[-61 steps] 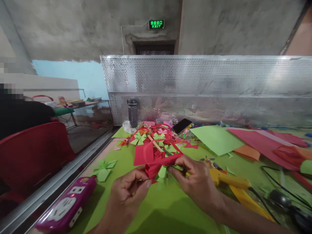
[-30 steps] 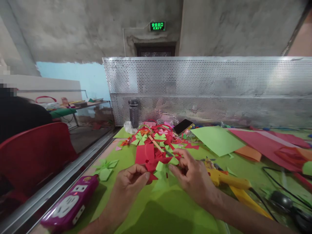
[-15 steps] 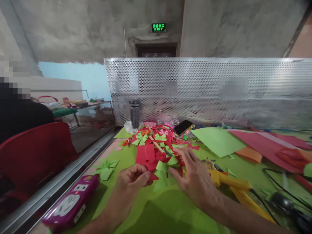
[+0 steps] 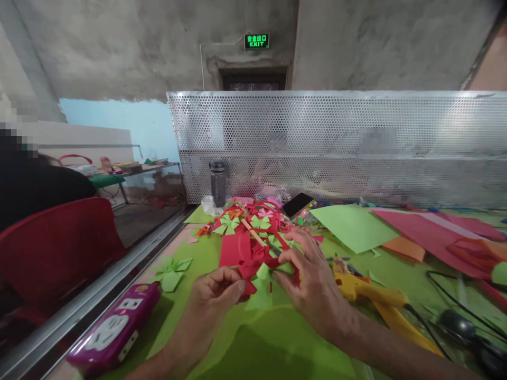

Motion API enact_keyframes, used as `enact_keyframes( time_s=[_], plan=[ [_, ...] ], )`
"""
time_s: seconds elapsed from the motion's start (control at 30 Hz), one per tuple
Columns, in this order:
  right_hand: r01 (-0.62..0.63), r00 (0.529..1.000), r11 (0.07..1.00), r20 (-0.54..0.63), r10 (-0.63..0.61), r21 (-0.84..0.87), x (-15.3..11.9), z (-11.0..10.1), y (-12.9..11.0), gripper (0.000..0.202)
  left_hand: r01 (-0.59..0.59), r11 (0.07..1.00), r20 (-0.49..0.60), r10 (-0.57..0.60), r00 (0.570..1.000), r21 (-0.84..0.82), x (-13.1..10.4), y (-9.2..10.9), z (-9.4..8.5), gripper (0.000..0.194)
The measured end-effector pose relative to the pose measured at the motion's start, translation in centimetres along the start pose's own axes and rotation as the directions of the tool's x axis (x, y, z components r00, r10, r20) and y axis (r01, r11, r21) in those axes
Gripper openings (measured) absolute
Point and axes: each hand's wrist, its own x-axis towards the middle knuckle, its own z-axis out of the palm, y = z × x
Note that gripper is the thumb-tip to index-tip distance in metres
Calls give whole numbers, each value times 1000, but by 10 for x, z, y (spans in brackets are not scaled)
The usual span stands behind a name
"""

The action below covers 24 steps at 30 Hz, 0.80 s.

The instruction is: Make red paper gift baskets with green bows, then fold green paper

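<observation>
My left hand (image 4: 217, 295) is closed, thumb and forefinger pinching the tip of a piece of red cut paper (image 4: 249, 288). Close beside it is a light green paper flower (image 4: 262, 287) with folded petals, low over the green sheet (image 4: 237, 353). My right hand (image 4: 317, 285) has its thumb and forefinger closed round one green petal at the flower's right side; its other fingers arch above. Whether the red and green papers are joined I cannot tell. Just beyond the hands lies a red paper square (image 4: 234, 250).
A purple power strip (image 4: 114, 327) and another green paper flower (image 4: 171, 274) lie left. At right are a yellow glue gun (image 4: 368, 293) with cord and large paper sheets (image 4: 356, 227). Behind are a phone (image 4: 298, 205), a bottle (image 4: 217, 184) and a perforated metal screen (image 4: 336, 121).
My right thumb and forefinger have come together on the green petal; they were wider apart before. My left hand keeps its pinch on the red paper, almost unmoved.
</observation>
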Motion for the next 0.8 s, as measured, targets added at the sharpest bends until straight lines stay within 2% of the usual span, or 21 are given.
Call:
enact_keyframes(
  time_s=[0.8],
  plan=[
    [41, 999, 999, 31, -41, -7, -1, 2, 5, 27, -13, 1000, 12, 13, 1000, 15, 0, 1, -1, 16]
  ],
)
